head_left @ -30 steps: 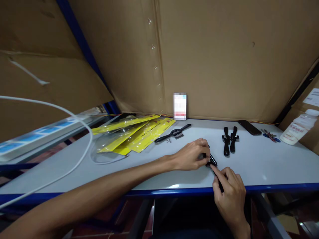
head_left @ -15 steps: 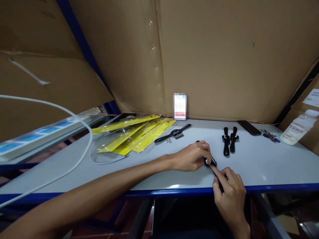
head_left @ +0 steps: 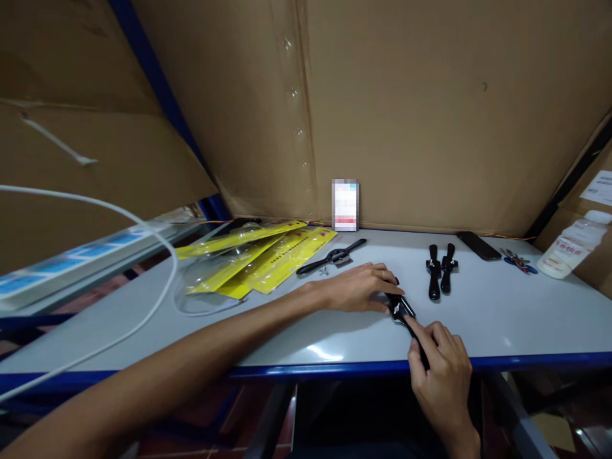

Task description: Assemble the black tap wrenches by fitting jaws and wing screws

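A black spokeshave [head_left: 396,308] with a silver wing screw at its middle is held low over the near part of the table. My right hand [head_left: 442,370] is closed round its near handle, index finger laid along it toward the body. My left hand [head_left: 361,287] rests over the far handle, fingers bent across it and hiding most of that end. Another spokeshave [head_left: 337,255] lies farther back on the left, a small silver wing screw [head_left: 324,271] and a small dark part beside it. Two more spokeshaves [head_left: 433,271] lie side by side to the right.
Yellow cards with clear plastic packaging [head_left: 287,255] are heaped at the left. A white cable [head_left: 165,239] loops near a power strip [head_left: 81,258]. At the right are a dark phone [head_left: 479,245], keys [head_left: 519,261] and a bottle [head_left: 571,248]. A pixelated card [head_left: 345,204] stands by the cardboard wall.
My left fingers have left the wing screw at the spokeshave's middle and shifted onto its far handle, so the screw now shows. My right hand has stayed put on the near handle.
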A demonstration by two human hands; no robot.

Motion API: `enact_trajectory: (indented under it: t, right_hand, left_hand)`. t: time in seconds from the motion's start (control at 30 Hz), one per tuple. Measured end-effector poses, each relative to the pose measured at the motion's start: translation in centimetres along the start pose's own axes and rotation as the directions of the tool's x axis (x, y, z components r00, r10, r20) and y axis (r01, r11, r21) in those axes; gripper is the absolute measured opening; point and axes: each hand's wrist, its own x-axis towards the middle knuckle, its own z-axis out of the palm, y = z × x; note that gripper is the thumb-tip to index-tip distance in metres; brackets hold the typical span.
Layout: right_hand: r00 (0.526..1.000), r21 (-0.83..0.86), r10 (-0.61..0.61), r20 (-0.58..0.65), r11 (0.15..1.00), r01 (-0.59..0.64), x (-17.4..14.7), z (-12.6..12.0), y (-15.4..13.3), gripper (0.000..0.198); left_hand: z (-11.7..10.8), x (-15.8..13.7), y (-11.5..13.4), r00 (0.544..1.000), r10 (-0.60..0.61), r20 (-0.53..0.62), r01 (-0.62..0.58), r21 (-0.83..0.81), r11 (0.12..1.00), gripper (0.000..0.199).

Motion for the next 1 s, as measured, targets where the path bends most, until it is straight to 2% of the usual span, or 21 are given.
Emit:
enact_trajectory:
  t: [0.27, 0.4, 0.5, 0.7, 0.87, 1.0]
  right_hand:
    - [1.0, 0.003, 0.006, 0.013, 1.0, -0.006, -0.1, 0.0, 0.1, 0.037]
    - [1.0, 0.001, 0.008, 0.016, 1.0, -0.008, -0.1, 0.0, 0.0, 0.037]
    - [1.0, 0.004, 0.008, 0.013, 1.0, -0.008, -0.1, 0.0, 0.0, 0.037]
    - [1.0, 0.012, 0.02, 0.022, 1.0, -0.02, -0.1, -0.1, 0.0, 0.035]
    - [1.0, 0.007, 0.012, 0.017, 1.0, -0.012, 0.0, -0.1, 0.0, 0.036]
    - [1.0, -0.005, 0.018, 0.019, 1.0, -0.018, 0.0, -0.1, 0.0, 0.036]
  left_hand:
    - [0.0, 0.0, 0.0, 1.0, 0.016, 0.014, -0.016, -0.04, 0.999, 0.043]
    - [0.0, -0.1, 0.5, 0.996, -0.071, -0.047, 0.07, -0.012, 0.997, 0.05]
    - [-0.1, 0.0, 1.5, 0.987, -0.111, -0.119, 0.111, -0.011, 0.994, 0.038]
    - [0.3, 0.4, 3.2, 0.995, -0.009, -0.1, 0.011, 0.016, 1.0, 0.009]
    - [0.5, 0.5, 3.6, 0.995, -0.027, -0.097, 0.024, -0.03, 0.999, 0.016]
    - [0.5, 0.4, 3.3, 0.997, -0.019, -0.069, 0.021, 0.019, 1.0, 0.03]
